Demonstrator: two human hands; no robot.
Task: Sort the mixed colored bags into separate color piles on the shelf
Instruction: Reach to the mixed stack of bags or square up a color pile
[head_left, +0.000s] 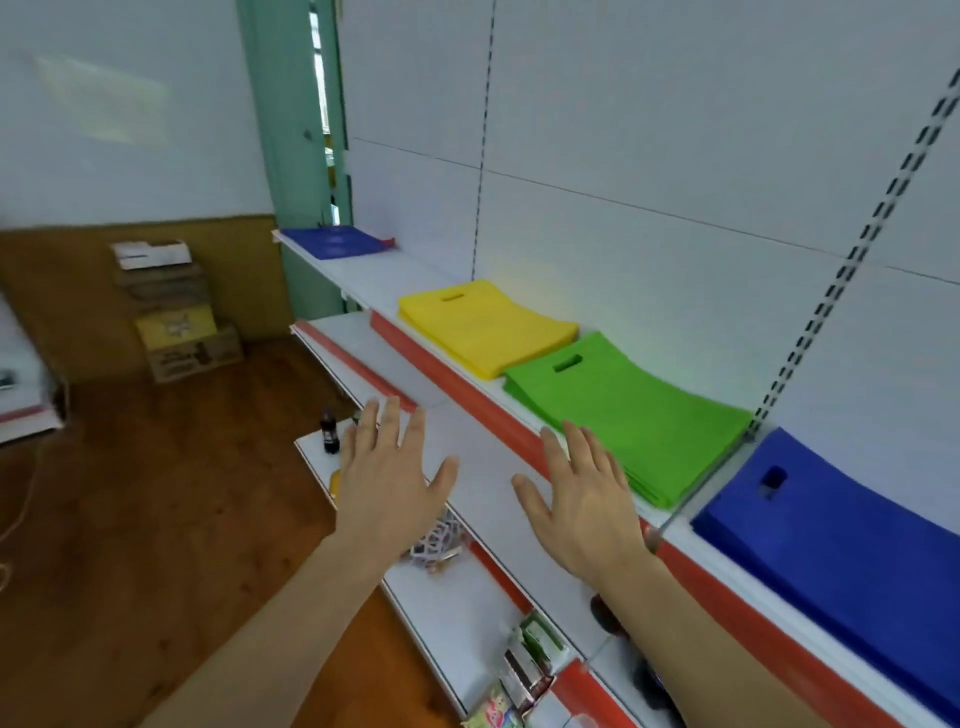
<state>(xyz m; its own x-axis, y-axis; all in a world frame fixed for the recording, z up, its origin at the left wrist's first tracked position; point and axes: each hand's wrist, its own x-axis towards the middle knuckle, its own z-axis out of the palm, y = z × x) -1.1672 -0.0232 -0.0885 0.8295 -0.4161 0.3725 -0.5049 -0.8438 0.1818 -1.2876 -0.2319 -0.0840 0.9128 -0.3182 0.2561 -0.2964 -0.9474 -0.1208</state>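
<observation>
On the top shelf (374, 283) lie separate flat stacks of bags: a yellow pile (485, 325), a green pile (631, 415) to its right, and a blue pile (852, 545) at the far right. A small blue stack (332, 241) with a sliver of red under it sits at the far left end. My left hand (387, 478) and my right hand (576, 493) hover palms down, fingers spread, in front of the shelf's red edge, holding nothing. My right hand is just left of the green pile.
Lower white shelves (457, 608) with red edge strips hold a dark bottle (329, 431), packets (524, 670) and small items. Stacked cardboard boxes (174, 312) stand on the wooden floor at the left. A slotted metal upright (852, 260) divides the white back panel.
</observation>
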